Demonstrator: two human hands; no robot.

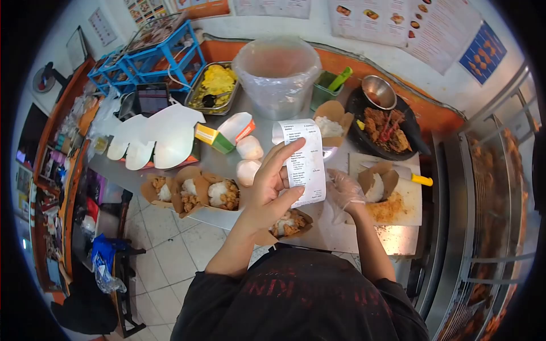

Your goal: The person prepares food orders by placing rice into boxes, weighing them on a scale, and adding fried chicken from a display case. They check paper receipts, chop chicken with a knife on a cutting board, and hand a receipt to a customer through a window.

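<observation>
My bare left hand (270, 184) is closed on a long printed receipt (306, 162), with the thumb and fingers over its left side. The receipt stands in front of my face, and its top end curls over to the left. My right hand (346, 190), in a clear plastic glove, is just right of the receipt's lower part. Its fingers are partly hidden by the loose glove and the paper. Beside that hand, an open brown box of rice (375, 187) rests on a white cutting board (409, 210). Below my left wrist is a box of rice and fried chicken (290, 223).
Several filled boxes (219, 196) line the table's front edge. A knife (418, 179) lies on the board. Behind are a stone mortar with chicken (387, 128), a metal bowl (379, 91), a plastic-lined tub (276, 77), and a tray of yellow food (216, 85). White cartons (153, 136) stand left.
</observation>
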